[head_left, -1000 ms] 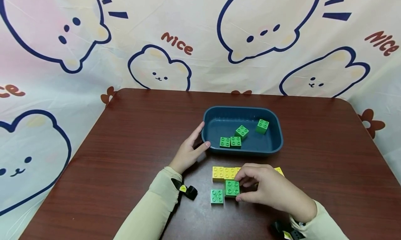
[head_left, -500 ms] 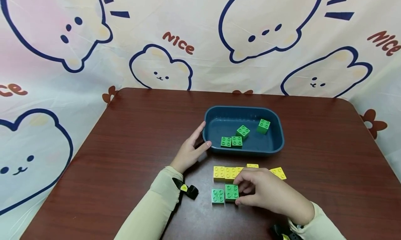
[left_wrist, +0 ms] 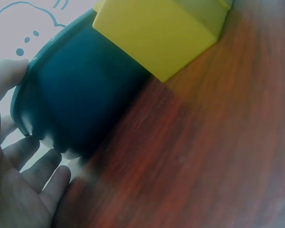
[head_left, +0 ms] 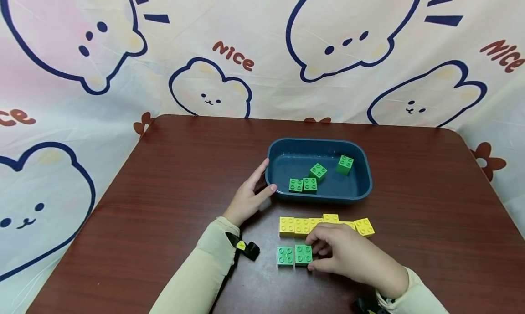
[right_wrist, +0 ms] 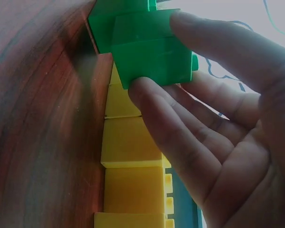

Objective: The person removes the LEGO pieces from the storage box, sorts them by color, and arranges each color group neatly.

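Note:
My right hand [head_left: 348,254] pinches a green toy building block [head_left: 303,254] between thumb and fingers, studs up, close over the table. Just left of it sits another green block [head_left: 285,256]. The right wrist view shows the pinched block [right_wrist: 152,57] with a thumb on one side and a fingertip [right_wrist: 145,90] on the other. My left hand [head_left: 248,198] touches the left end of a blue tray [head_left: 320,198], fingers extended along its wall and thumb at the front corner. Several green blocks [head_left: 317,172] lie inside the tray.
A row of yellow blocks [head_left: 287,226] runs between the tray and the green pair, partly hidden by my right hand. One yellow block [head_left: 363,227] at the right end sits askew. The brown table [head_left: 184,168] reaches back to a printed cloth [head_left: 262,90].
My right hand has brought the green block toward me, away from the yellow row, until it is level beside the other green block. The left hand stays on the tray.

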`<state>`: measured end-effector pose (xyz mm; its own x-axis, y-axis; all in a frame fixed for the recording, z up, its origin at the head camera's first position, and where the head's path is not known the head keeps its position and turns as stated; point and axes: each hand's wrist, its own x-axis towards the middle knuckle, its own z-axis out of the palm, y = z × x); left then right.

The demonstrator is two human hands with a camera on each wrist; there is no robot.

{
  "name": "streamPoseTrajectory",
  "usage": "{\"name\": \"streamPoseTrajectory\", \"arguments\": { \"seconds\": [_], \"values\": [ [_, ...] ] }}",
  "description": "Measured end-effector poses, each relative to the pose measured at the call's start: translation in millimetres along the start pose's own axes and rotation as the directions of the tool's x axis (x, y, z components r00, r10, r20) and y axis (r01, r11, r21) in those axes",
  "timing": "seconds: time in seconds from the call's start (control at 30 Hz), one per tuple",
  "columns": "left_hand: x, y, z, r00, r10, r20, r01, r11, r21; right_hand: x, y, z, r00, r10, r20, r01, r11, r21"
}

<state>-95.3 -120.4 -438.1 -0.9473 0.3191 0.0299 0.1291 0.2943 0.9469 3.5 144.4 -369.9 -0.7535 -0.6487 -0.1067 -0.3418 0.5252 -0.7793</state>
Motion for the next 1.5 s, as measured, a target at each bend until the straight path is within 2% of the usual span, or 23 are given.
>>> {"name": "streamPoseTrajectory", "arguments": {
  "seconds": [0.27, 0.77, 1.5],
  "values": [
    [-0.7, -0.7, -1.0, 1.0, 0.024, -0.014, -0.024, 1.0, 0.013, 2.0, 0.8, 4.2, 1.0, 0.008, 0.017, -0.007, 0.999, -0.043],
    [0.0, 0.8, 0.3, 1.0, 0.016, -0.017, -0.016, 0.999, 0.033, 2.6, 4.8, 7.9, 0.998, 0.024, 0.054, -0.022, 0.999, -0.03],
    [0.0, -1.4, 0.1, 1.0, 0.015, -0.016, -0.015, 1.0, 0.026, 4.4, 6.9, 10.9, 0.999, 0.017, 0.029, -0.015, 0.999, -0.038]
  ]
}}
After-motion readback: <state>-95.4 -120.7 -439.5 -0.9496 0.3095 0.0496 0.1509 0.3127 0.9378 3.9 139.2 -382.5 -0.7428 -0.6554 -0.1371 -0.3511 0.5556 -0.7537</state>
